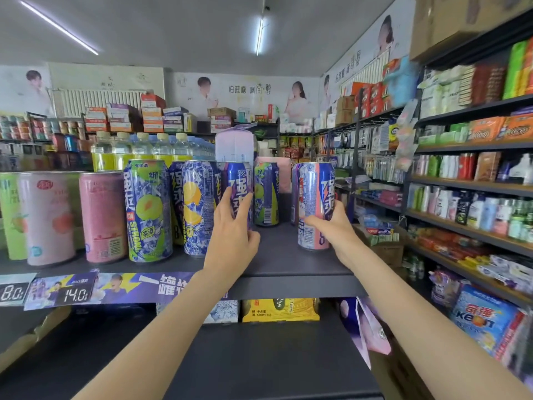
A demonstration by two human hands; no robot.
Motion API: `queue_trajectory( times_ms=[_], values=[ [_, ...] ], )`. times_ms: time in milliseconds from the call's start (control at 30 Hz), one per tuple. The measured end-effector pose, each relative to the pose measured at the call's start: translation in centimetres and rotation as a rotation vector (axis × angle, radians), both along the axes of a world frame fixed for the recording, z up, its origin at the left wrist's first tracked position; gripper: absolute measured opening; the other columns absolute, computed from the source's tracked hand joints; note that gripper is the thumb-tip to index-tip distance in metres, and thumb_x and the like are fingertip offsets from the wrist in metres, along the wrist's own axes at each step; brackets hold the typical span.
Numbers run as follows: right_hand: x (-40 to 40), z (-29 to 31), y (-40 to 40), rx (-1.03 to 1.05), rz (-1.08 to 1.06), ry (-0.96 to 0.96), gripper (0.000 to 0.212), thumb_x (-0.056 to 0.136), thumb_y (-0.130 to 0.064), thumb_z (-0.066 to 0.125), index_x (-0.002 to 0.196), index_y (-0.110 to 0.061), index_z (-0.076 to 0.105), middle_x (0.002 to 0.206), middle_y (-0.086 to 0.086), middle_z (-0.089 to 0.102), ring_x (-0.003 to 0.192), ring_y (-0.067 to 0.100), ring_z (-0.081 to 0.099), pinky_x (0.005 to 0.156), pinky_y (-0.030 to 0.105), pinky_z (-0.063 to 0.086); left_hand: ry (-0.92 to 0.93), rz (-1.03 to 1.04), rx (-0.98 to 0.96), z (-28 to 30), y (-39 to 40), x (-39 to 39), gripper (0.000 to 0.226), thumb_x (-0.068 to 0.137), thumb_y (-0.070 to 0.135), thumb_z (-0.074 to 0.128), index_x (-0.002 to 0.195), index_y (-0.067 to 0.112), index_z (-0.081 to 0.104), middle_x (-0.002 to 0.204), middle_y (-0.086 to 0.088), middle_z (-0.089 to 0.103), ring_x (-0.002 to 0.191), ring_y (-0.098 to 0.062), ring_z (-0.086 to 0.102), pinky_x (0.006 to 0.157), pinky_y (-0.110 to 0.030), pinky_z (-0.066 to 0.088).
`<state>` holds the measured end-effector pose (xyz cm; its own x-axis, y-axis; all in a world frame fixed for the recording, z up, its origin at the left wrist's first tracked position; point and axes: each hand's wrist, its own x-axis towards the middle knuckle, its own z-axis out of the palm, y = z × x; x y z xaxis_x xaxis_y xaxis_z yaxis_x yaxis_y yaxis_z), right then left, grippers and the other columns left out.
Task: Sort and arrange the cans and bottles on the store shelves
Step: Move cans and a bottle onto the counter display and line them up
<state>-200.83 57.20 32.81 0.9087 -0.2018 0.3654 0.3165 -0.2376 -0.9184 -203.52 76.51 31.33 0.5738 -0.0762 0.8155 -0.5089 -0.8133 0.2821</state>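
Tall drink cans stand in a row on the dark top shelf (277,255). My left hand (230,235) grips a purple-blue can (240,180) standing on the shelf, fingers wrapped round its lower half. My right hand (331,226) holds a pink-and-blue can (315,197) at the shelf's right end, thumb in front and fingers behind. Left of my hands stand a lemon-print can (199,209) and a green-fruit can (147,212). A green-and-purple can (266,194) stands further back between my hands. Two pink cans (102,217) sit at the far left.
Clear bottles with yellow labels (144,151) line the back. A white carton (235,145) stands behind the cans. Price tags (75,295) hang on the shelf edge. Boxed drinks (279,310) sit on the lower shelf. Stocked shelving (473,183) runs along the right aisle.
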Motion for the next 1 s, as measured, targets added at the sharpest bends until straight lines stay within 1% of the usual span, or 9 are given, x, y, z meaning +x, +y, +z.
queue_trajectory(
  times_ms=[100, 167, 267, 433, 600, 733, 833, 933, 1000],
  values=[
    [0.0, -0.1, -0.3, 0.021, 0.029, 0.012, 0.053, 0.082, -0.005, 0.065, 0.125, -0.017, 0.036, 0.124, 0.004, 0.054, 0.1, 0.013, 0.051, 0.088, 0.029, 0.04, 0.032, -0.016, -0.049, -0.2, 0.3, 0.2, 0.058, 0.088, 0.006, 0.052, 0.142, 0.016, 0.032, 0.155, -0.011, 0.004, 0.142, -0.026, 0.01, 0.104, -0.036, 0.032],
    [0.4, -0.2, -0.1, -0.059, -0.065, -0.025, 0.06, 0.078, -0.009, 0.072, 0.126, -0.014, 0.036, 0.125, 0.004, 0.054, 0.105, 0.015, 0.053, 0.087, 0.029, 0.041, 0.058, -0.023, -0.071, -0.2, 0.5, 0.3, 0.056, 0.089, 0.007, 0.051, 0.141, 0.015, 0.034, 0.155, -0.01, 0.006, 0.143, -0.025, 0.011, 0.105, -0.037, 0.034],
    [0.8, -0.2, 0.4, -0.19, -0.212, -0.07, 0.068, 0.073, -0.017, 0.078, 0.125, -0.009, 0.035, 0.127, 0.01, 0.048, 0.117, 0.022, 0.05, 0.085, 0.027, 0.038, 0.067, -0.026, -0.045, -0.2, 0.5, 0.3, 0.054, 0.089, 0.009, 0.052, 0.14, 0.014, 0.037, 0.155, -0.009, 0.008, 0.142, -0.024, 0.012, 0.107, -0.036, 0.029],
    [1.1, -0.4, 0.5, -0.295, -0.336, -0.104, 0.071, 0.07, -0.025, 0.081, 0.122, -0.006, 0.036, 0.125, 0.014, 0.046, 0.116, 0.025, 0.05, 0.084, 0.028, 0.039, 0.065, -0.005, 0.009, -0.4, 0.5, 0.1, 0.051, 0.09, 0.011, 0.051, 0.14, 0.013, 0.038, 0.155, -0.009, 0.006, 0.14, -0.022, 0.012, 0.107, -0.031, 0.025],
    [1.8, -0.3, -0.2, -0.313, -0.338, -0.074, 0.065, 0.072, -0.026, 0.08, 0.118, -0.005, 0.039, 0.127, 0.013, 0.053, 0.117, 0.025, 0.053, 0.09, 0.035, 0.045, 0.063, 0.029, 0.064, -0.6, 0.3, 0.0, 0.05, 0.09, 0.01, 0.05, 0.139, 0.011, 0.039, 0.155, -0.012, 0.004, 0.141, -0.026, 0.011, 0.105, -0.033, 0.03],
    [2.4, -0.3, -0.6, -0.323, -0.304, -0.056, 0.064, 0.074, -0.025, 0.078, 0.121, -0.005, 0.039, 0.129, 0.012, 0.052, 0.119, 0.025, 0.052, 0.094, 0.036, 0.044, 0.06, 0.046, 0.085, -0.8, 0.3, 0.2, 0.05, 0.09, 0.01, 0.05, 0.138, 0.01, 0.039, 0.155, -0.014, 0.005, 0.141, -0.029, 0.012, 0.107, -0.034, 0.027],
    [2.6, -0.4, -0.7, -0.339, -0.29, -0.047, 0.065, 0.075, -0.025, 0.077, 0.123, -0.005, 0.038, 0.131, 0.012, 0.051, 0.121, 0.025, 0.051, 0.095, 0.036, 0.044, 0.03, 0.05, 0.092, -0.6, 0.3, 0.0, 0.049, 0.086, 0.006, 0.053, 0.134, 0.007, 0.045, 0.151, -0.019, 0.017, 0.136, -0.034, 0.022, 0.108, -0.041, 0.029],
    [2.0, -0.5, -0.4, -0.333, -0.294, -0.087, 0.074, 0.076, -0.024, 0.077, 0.132, -0.006, 0.033, 0.134, 0.013, 0.045, 0.124, 0.025, 0.046, 0.097, 0.035, 0.041, -0.124, 0.085, 0.083, -0.3, 0.8, -0.4, 0.047, 0.075, 0.003, 0.054, 0.122, 0.004, 0.053, 0.136, -0.023, 0.04, 0.119, -0.039, 0.041, 0.093, -0.051, 0.041],
    [1.2, -0.4, -0.1, -0.394, -0.382, -0.212, 0.08, 0.076, -0.024, 0.076, 0.138, -0.007, 0.029, 0.135, 0.013, 0.038, 0.127, 0.024, 0.038, 0.1, 0.033, 0.035, -0.16, 0.144, -0.001, -0.2, 2.0, -0.8, 0.05, 0.072, 0.004, 0.057, 0.122, 0.006, 0.052, 0.131, -0.021, 0.043, 0.114, -0.037, 0.04, 0.085, -0.051, 0.041]
  ],
)
